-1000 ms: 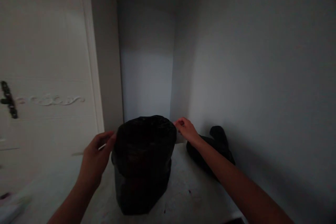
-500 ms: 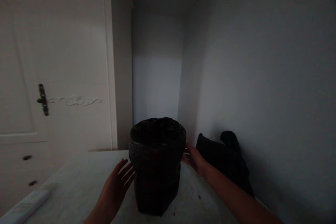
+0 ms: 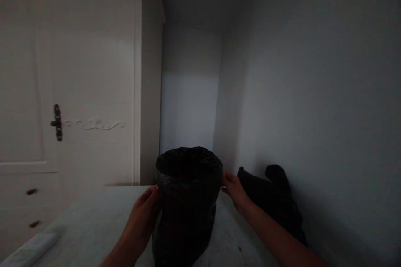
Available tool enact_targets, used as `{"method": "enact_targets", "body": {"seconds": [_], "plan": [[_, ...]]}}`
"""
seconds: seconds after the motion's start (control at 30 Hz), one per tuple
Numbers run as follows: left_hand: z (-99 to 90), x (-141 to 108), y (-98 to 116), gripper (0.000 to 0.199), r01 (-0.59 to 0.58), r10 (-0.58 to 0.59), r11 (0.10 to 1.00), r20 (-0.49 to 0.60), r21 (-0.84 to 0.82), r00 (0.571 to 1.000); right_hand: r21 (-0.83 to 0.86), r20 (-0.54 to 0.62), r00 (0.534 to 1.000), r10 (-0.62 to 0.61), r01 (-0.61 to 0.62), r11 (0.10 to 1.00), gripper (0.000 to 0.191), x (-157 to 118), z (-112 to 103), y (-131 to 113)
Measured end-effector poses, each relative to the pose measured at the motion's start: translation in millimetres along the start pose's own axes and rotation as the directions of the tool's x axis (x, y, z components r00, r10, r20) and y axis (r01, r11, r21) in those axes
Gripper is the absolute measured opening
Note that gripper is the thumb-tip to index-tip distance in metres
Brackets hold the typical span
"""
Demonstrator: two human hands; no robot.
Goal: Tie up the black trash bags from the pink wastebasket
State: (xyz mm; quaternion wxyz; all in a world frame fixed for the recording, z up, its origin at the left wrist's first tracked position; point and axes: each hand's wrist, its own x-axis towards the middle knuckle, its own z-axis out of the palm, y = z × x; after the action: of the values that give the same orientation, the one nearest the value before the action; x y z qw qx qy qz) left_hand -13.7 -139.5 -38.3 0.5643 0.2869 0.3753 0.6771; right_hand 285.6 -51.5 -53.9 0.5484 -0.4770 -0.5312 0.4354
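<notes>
In the head view a black trash bag [image 3: 188,212] stands upright at the front middle of the white table. Its mouth is round and wide, as if stretched over a bin, but any bin beneath is hidden. My left hand [image 3: 144,212] is closed at the bag's upper left side, its fingertips partly hidden behind the plastic. On the opposite side, my right hand [image 3: 234,191] pinches the bag just below the rim. The inside of the bag is too dark to make out.
Dark cloth or a bag [image 3: 272,196] lies against the grey wall on the right. A pale flat box-like item [image 3: 34,248] rests at the left edge of the white table [image 3: 103,212]. Behind stands a white wardrobe [image 3: 94,71] with dark handles.
My fingers were spread beside the bag and have now closed on its two sides. The bag's lower end reaches nearer to me. The view has tilted slightly upward.
</notes>
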Motion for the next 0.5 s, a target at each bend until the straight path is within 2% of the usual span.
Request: {"method": "enact_targets", "body": {"seconds": [0.13,0.27,0.33,0.4,0.43,0.47,0.5], "plan": [[3.5,-0.8,4.7,0.041,-0.014,0.014,1.000,-0.025,0.028,1.000,-0.035,-0.033,0.999,-0.043,0.042,0.998,0.044,-0.2,0.4,0.9],[2.9,-2.7,11.0,0.053,-0.098,0.098,0.990,0.002,0.101,0.995,-0.092,-0.121,0.983,-0.139,0.128,0.988,0.042,4.9,-4.4,-5.2],[3.7,-4.4,14.6,0.055,-0.159,0.159,0.972,0.015,0.174,0.987,-0.128,-0.197,0.951,-0.238,0.216,0.968,0.040,12.4,-4.5,-22.0],[5.2,-6.0,17.7,0.054,-0.222,0.217,0.939,0.048,0.262,0.975,-0.202,-0.207,0.894,-0.397,0.358,0.912,0.035,23.3,2.7,-49.4],[6.0,-6.6,19.0,0.053,-0.249,0.241,0.920,0.067,0.301,0.968,-0.281,-0.150,0.847,-0.510,0.458,0.844,0.033,29.8,9.8,-65.5],[6.6,-7.1,20.2,0.052,-0.271,0.260,0.903,0.080,0.332,0.962,-0.352,-0.022,0.809,-0.587,0.543,0.762,0.030,36.6,19.3,-81.5],[6.9,-7.5,21.1,0.052,-0.287,0.275,0.889,0.085,0.358,0.958,-0.396,0.141,0.794,-0.591,0.593,0.702,0.028,43.6,30.7,-96.3]]}}
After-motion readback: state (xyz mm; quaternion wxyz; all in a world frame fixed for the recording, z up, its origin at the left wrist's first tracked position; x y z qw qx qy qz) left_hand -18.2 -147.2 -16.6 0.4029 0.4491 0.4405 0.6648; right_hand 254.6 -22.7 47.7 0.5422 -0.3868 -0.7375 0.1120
